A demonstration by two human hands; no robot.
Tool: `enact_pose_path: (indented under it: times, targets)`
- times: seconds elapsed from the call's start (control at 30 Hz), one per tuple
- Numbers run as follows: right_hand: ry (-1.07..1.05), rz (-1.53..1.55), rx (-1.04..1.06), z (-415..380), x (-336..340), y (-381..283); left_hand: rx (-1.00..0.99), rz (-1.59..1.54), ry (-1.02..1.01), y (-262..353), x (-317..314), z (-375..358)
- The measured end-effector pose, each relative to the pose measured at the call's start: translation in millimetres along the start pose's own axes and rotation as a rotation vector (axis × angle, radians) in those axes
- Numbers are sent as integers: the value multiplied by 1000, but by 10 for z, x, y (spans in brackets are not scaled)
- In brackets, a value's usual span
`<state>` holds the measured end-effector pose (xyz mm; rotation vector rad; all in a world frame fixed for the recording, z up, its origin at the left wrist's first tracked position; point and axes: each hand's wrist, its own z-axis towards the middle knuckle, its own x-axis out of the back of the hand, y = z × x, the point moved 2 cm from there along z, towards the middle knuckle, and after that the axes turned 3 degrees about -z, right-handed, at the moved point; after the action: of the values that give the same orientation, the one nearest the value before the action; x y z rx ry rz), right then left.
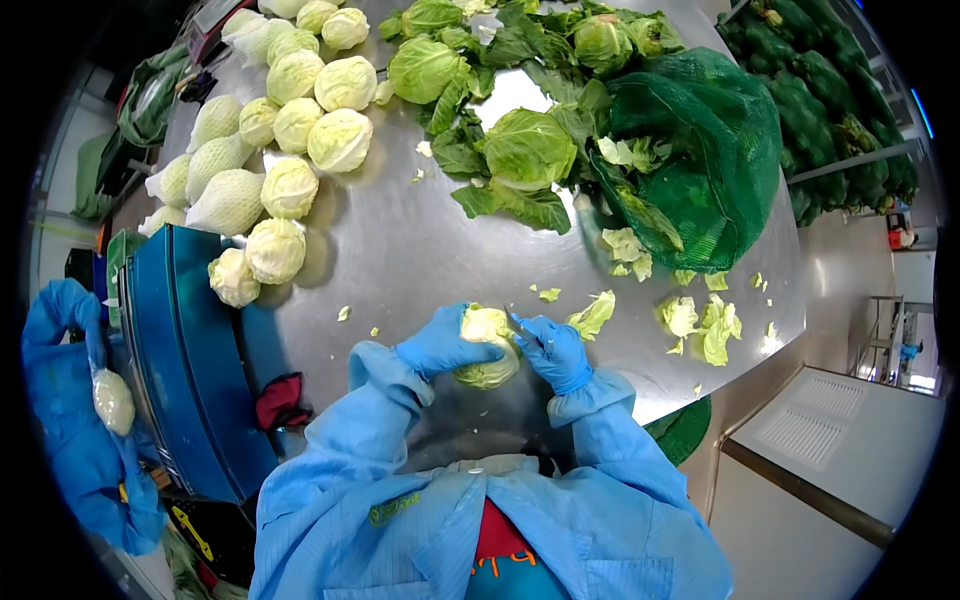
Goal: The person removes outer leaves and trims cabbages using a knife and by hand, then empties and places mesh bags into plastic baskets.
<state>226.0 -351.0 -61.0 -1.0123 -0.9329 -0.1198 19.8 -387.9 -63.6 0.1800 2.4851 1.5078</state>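
A pale, stripped cabbage [490, 372] is held at the near edge of the steel table [400, 250]. My left hand [446, 342], in a blue glove, wraps round its left side. In my gloved right hand [557, 355] is a knife [516, 324], its blade right at the top of the cabbage. A loose cabbage leaf [593, 316] lies just beyond my right hand, with small leaf scraps nearby.
Trimmed cabbages [290, 188] line the left, some in white foam nets [226, 200]. Leafy untrimmed cabbages [528, 150] and a green mesh sack [700, 150] occupy the far right. A blue machine [190, 370] stands at left; beside it a person's blue sleeve [62, 310] shows.
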Motion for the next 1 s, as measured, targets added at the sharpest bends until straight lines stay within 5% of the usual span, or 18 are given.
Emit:
enact_pose_path:
  times: [0.13, 0.33, 0.53, 0.63, 0.73, 0.77, 0.87, 1.0]
  targets:
    - [-89, 114, -170, 37, 13, 43, 47, -42, -86, 36, 27, 32]
    - [95, 630, -340, -20, -138, 80, 62, -5, -71, -25, 74, 60]
    - [160, 605, -423, 19, -60, -28, 68, 115, -48, 94, 49, 48]
    - [373, 1048, -784, 217, 207, 3, 30, 119, -35, 101, 14, 22]
    - [261, 820, -744, 320, 374, -39, 24, 74, -68, 48, 32, 44]
    - [54, 810, -517, 230, 313, 16, 28, 51, -85, 10, 45, 62]
    - [-228, 671, -285, 236, 193, -95, 3, -38, -123, -31, 37, 77]
    - [-236, 670, -321, 272, 105, -5, 17, 65, -135, 123, 40, 30]
